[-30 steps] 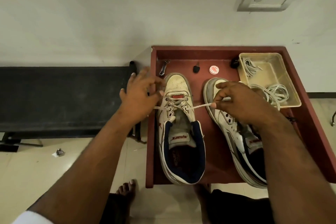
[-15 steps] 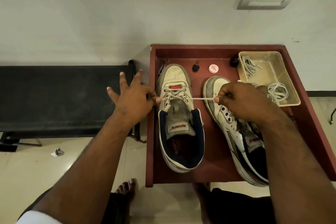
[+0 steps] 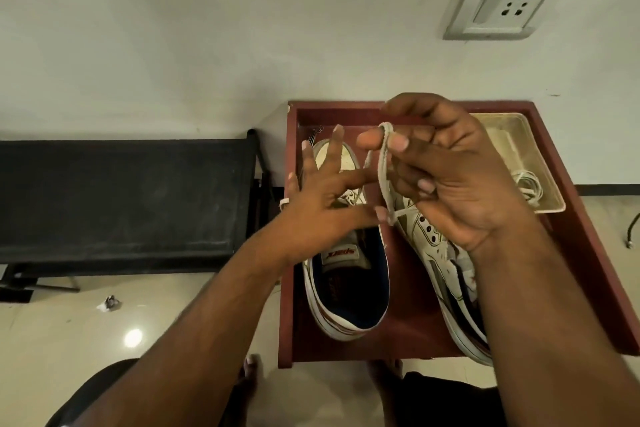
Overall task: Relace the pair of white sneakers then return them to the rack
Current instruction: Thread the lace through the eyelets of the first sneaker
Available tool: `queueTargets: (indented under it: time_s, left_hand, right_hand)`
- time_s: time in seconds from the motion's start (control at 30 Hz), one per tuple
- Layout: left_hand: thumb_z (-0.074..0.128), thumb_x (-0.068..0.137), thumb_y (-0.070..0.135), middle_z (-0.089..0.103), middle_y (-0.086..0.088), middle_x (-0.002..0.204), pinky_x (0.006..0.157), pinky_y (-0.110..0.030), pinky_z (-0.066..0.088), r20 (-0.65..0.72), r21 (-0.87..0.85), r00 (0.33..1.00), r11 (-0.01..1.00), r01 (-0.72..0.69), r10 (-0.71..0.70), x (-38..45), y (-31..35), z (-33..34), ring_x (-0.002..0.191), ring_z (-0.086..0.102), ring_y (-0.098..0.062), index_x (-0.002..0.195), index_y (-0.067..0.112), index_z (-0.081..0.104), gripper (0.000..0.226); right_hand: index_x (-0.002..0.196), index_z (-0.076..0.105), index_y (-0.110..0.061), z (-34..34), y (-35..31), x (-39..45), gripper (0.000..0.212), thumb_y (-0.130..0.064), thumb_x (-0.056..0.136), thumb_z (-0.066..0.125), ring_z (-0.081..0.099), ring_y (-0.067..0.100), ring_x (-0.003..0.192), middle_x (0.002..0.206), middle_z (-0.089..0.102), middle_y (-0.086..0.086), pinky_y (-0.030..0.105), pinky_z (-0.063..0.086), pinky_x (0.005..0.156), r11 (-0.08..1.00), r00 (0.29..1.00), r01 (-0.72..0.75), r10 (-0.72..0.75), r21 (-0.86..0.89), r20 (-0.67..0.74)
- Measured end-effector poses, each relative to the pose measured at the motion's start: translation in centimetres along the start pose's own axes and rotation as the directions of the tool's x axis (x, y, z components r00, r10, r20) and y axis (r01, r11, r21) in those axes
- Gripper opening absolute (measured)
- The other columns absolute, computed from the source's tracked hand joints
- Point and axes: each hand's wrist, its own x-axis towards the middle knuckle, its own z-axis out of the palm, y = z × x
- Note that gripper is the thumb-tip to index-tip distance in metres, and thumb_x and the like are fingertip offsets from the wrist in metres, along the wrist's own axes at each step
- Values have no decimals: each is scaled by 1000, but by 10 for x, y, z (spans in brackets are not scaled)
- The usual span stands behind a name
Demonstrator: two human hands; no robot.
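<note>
Two white sneakers lie side by side in a dark red wooden tray. The left sneaker has a navy lining and its toe points away from me. The right sneaker is partly under my right forearm. My right hand is raised above the shoes and pinches a loop of white lace between thumb and forefinger. My left hand hovers over the left sneaker with fingers spread; its thumb touches the lace low down, and a bit of lace shows at its little-finger side.
A clear plastic box with spare white laces sits in the tray's far right corner. A black bench stands to the left against the white wall. A wall socket is above. My bare feet show on the tiled floor.
Both hands lifted from pulling the lace ends sideways. The right hand now holds a lace loop high above the shoes, and the left hand has come in toward it with fingers spread.
</note>
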Motion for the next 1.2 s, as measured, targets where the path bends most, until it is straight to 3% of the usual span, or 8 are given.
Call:
queueTargets:
  time_s: [0.2, 0.33, 0.47, 0.6, 0.7, 0.93, 1.07, 1.2]
  left_hand:
    - [69, 71, 47, 17, 23, 160, 119, -49, -17, 90, -231, 996, 973, 11, 10, -6, 5, -13, 146, -9, 5, 72, 39, 75, 11]
    - [59, 89, 46, 33, 18, 156, 123, -46, 6, -72, -309, 993, 949, 61, -88, -11, -7, -45, 142, 20, 6, 55, 32, 64, 37]
    - [58, 86, 49, 37, 21, 152, 122, -50, 11, -157, -250, 981, 966, 69, -111, -11, -9, -48, 145, 22, 0, 56, 30, 62, 36]
    - [58, 90, 43, 35, 23, 151, 122, -52, 5, -78, -95, 995, 994, 60, -68, -6, -9, -33, 147, 11, -1, 66, 15, 60, 37]
    - [53, 80, 55, 25, 29, 150, 120, -54, -6, -84, 2, 992, 996, 92, -91, -8, -13, -41, 148, -3, -3, 68, 24, 66, 35]
    - [55, 70, 72, 27, 19, 157, 118, -62, -3, -153, 106, 981, 985, 139, -122, -9, -26, -53, 152, -1, -14, 70, 47, 68, 28]
    - [65, 89, 39, 26, 18, 158, 120, -57, -5, -81, 40, 994, 997, 71, -67, -3, -13, -29, 151, -5, -13, 81, 30, 74, 15]
    - [63, 79, 50, 23, 18, 159, 120, -51, -9, -147, 24, 982, 992, 125, -121, -5, -18, -43, 150, -5, -9, 73, 33, 71, 19]
  right_hand:
    - [100, 64, -4, -5, 7, 4, 20, 7, 84, 61, 52, 0, 42, 94, 71, 20, 14, 34, 40, 993, 932, 3, -45, -116, -360]
    - [103, 72, -17, -56, 13, 3, 24, -6, 82, 70, 61, 18, 69, 98, 75, 5, 22, 41, 53, 909, 717, -151, -170, -389, -676]
    - [123, 65, -33, -71, 22, -4, 36, -33, 87, 69, 52, 26, 116, 119, 59, 4, 37, 44, 94, 65, 892, -414, -171, -908, -419]
    - [108, 70, -43, -26, 47, 8, 30, -39, 79, 75, 34, 17, 135, 143, 41, -20, 40, 28, 107, 411, 992, -111, 96, -905, -78]
    - [84, 73, -44, -27, 50, 11, 9, -36, 80, 74, 44, 11, 128, 133, 53, -24, 47, 31, 108, 486, 995, -99, 35, -868, -93]
    - [110, 71, -32, -69, 17, -1, 31, -38, 80, 76, 40, 25, 133, 143, 49, -12, 51, 27, 109, -86, 905, -426, -47, -901, -424]
    - [123, 62, -39, -17, 30, 6, 51, -27, 77, 80, 52, -13, 107, 121, 57, -28, 6, 35, 96, 474, 971, -239, 140, -847, -195]
    - [87, 76, -29, -21, 31, 4, 9, -22, 81, 75, 67, 0, 76, 79, 74, -12, 13, 51, 71, 603, 964, -258, 112, -755, -240]
